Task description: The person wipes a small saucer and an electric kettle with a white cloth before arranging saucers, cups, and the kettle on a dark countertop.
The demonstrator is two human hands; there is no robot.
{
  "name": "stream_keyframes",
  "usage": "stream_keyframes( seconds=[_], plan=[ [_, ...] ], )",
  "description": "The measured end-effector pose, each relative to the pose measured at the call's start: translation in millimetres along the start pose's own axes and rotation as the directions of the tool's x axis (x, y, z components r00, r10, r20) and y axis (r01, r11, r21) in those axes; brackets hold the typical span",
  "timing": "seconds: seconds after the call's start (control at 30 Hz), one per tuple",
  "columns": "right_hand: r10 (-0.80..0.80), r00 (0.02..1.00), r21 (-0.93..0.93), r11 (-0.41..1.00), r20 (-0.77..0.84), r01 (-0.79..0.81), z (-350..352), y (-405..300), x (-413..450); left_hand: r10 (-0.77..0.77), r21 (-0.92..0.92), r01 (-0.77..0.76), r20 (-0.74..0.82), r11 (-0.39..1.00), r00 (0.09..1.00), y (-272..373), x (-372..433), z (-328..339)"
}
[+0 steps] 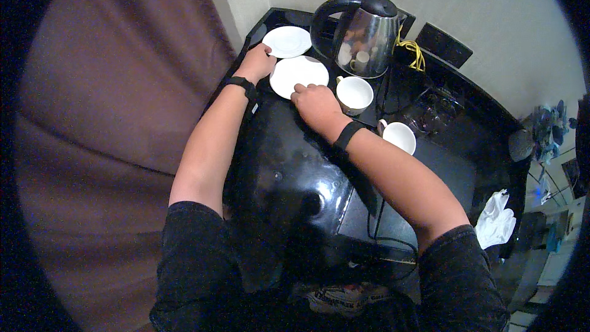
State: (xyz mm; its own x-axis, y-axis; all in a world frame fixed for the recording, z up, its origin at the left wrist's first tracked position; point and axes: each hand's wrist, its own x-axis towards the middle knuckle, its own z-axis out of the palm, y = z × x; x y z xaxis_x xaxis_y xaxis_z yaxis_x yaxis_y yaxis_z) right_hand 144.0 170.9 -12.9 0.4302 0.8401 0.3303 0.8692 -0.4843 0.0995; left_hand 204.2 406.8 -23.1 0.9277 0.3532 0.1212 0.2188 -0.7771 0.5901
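Note:
Two white saucers lie at the back left of the black glossy table. At the left rim of the far saucer (288,41), my left hand (259,61) has its fingers curled against the edge. My right hand (318,106) pinches the front rim of the near saucer (299,73), with fingertips over its top. Just right of that hand stands a white cup (355,93), its handle turned towards the kettle side. A second white cup (400,137) sits beyond my right forearm, which partly hides it. My thumbs are mostly out of sight.
Behind the cups stands a steel electric kettle (366,41) with a black handle. Yellow cord (412,53) hangs beside it. Clear glassware (433,108) is to the right. A black cable (375,221) crosses the black table (286,147). White crumpled plastic (495,221) lies at right; a curtain (115,101) hangs left.

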Motion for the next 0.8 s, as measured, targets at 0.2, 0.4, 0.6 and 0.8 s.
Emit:
stream_keyframes(
  seconds=[0.2, 0.4, 0.6, 0.8],
  plan=[
    [-0.039, 0.999, 0.004, 0.999, -0.001, 0.039, -1.1, -1.3, -1.0, 0.035, -0.117, -0.022, 0.104, 0.993, 0.994, -12.1, -6.4, 14.2],
    [0.096, 0.995, -0.046, 0.994, 0.031, -0.095, -15.4, -9.4, -9.7, 0.091, -0.084, -0.080, 0.144, 0.993, 0.985, -7.8, -12.7, 13.3],
    [0.421, 0.905, -0.111, 0.898, -0.061, -0.425, -81.6, 1.0, -31.5, 0.001, -0.138, 0.023, 0.171, 0.990, 0.985, -1.1, -28.5, 6.7],
    [0.596, 0.787, 0.091, 0.785, 0.160, -0.613, -99.6, 31.3, -45.2, -0.033, -0.118, 0.045, 0.100, 0.992, 0.994, 8.5, -36.8, 6.0]
  ],
)
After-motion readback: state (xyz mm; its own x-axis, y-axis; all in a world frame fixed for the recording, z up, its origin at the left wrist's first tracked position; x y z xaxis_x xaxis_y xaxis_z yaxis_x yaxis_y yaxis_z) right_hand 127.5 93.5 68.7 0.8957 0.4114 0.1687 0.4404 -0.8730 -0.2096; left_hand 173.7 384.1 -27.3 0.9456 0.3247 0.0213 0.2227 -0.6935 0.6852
